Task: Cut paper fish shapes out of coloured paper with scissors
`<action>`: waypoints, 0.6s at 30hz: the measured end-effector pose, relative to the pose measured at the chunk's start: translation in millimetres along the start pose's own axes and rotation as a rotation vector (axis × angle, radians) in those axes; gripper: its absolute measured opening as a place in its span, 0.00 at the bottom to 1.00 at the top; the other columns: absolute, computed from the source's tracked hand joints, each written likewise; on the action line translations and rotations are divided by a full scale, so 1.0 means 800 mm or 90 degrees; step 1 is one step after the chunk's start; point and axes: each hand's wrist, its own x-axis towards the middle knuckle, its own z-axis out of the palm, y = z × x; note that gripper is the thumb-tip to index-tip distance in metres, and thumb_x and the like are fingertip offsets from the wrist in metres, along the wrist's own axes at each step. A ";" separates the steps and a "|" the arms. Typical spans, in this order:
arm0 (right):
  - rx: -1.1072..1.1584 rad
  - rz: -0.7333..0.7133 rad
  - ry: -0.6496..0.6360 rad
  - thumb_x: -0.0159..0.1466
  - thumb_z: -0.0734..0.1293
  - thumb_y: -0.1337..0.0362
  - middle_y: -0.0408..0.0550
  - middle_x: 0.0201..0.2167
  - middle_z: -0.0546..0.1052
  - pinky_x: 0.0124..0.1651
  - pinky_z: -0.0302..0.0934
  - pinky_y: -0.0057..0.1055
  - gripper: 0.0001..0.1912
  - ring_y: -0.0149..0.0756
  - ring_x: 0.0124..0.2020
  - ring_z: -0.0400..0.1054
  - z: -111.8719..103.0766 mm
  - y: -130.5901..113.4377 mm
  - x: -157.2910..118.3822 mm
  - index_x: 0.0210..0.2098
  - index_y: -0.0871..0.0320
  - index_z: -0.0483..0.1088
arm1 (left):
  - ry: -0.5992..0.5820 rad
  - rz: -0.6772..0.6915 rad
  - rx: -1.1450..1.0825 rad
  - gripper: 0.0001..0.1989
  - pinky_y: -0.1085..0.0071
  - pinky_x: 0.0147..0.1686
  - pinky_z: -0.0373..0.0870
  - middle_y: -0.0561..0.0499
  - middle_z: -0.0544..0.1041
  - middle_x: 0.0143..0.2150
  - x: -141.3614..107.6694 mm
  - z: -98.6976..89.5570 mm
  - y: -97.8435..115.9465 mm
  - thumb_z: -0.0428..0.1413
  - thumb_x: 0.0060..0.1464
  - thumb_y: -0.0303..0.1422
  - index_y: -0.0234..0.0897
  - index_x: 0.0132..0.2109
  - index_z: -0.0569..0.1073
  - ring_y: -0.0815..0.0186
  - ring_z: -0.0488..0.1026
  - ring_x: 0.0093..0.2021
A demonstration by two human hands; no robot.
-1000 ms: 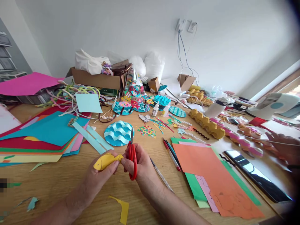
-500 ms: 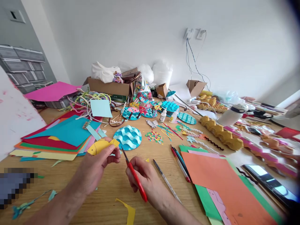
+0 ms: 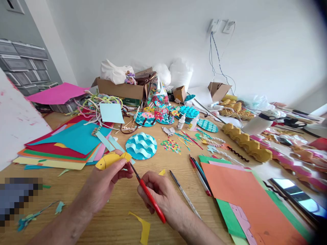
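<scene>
Between the thumb and fingers of my left hand (image 3: 108, 180) is a yellow paper fish (image 3: 108, 161), with an eye drawn at its left end and its tail end at the right. My right hand (image 3: 157, 190) grips red-handled scissors (image 3: 150, 197), whose dark blades point up and left to the fish's tail end. Whether the blades touch the paper I cannot tell. Beyond the hands lies a blue disc with wavy light strips (image 3: 141, 146). A yellow paper offcut (image 3: 143, 228) rests on the table near me, and a smaller yellow scrap (image 3: 161, 172) lies beyond my right hand.
Stacked coloured paper (image 3: 63, 143) lies at left; orange and green sheets (image 3: 245, 194) lie at right. A pen (image 3: 185, 194) and several markers (image 3: 200, 175) are beside my right hand. Farther back stand glue bottles (image 3: 181, 122), decorated discs and a cardboard box (image 3: 120, 91).
The scissors' blades have come closer to the fish's tail end, and their opening looks narrower. The view has shifted slightly. Both hands keep their hold.
</scene>
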 end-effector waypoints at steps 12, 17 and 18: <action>0.274 -0.094 0.097 0.47 0.74 0.62 0.39 0.27 0.70 0.27 0.56 0.24 0.17 0.27 0.24 0.61 -0.010 0.000 0.007 0.30 0.57 0.63 | -0.129 -0.006 0.224 0.06 0.72 0.27 0.66 0.56 0.71 0.21 -0.007 0.003 -0.018 0.59 0.46 0.36 0.40 0.26 0.72 0.67 0.66 0.25; 0.283 -0.071 0.080 0.46 0.73 0.66 0.35 0.22 0.68 0.25 0.55 0.24 0.16 0.26 0.21 0.61 -0.010 0.003 0.010 0.28 0.56 0.62 | -0.206 -0.006 0.296 0.10 0.70 0.25 0.63 0.55 0.68 0.18 -0.012 0.012 -0.021 0.57 0.45 0.38 0.40 0.22 0.70 0.66 0.64 0.23; 0.281 -0.068 0.083 0.45 0.73 0.67 0.35 0.22 0.68 0.25 0.54 0.23 0.16 0.25 0.21 0.60 -0.011 0.004 0.011 0.28 0.57 0.62 | -0.206 0.007 0.309 0.10 0.70 0.26 0.63 0.55 0.68 0.19 -0.012 0.011 -0.021 0.57 0.46 0.39 0.40 0.22 0.70 0.65 0.64 0.23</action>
